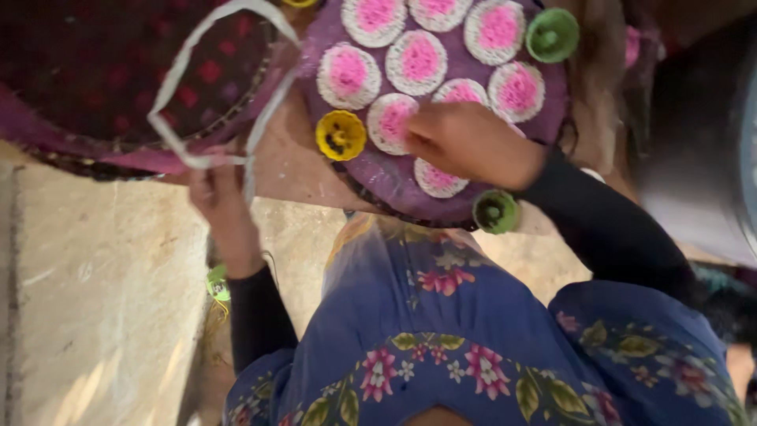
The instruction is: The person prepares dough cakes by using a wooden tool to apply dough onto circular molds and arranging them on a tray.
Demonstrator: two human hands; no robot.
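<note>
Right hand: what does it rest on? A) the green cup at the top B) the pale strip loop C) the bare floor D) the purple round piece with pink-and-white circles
D: the right hand lies on the purple round piece, among its pink-and-white circles, while the left hand holds the pale strip loop.

The right hand (465,142) rests closed on a purple round mat (394,185) set with pink-and-white woven discs (418,61). The left hand (217,193) pinches a white strip (177,79) looped beside the mat.
</note>
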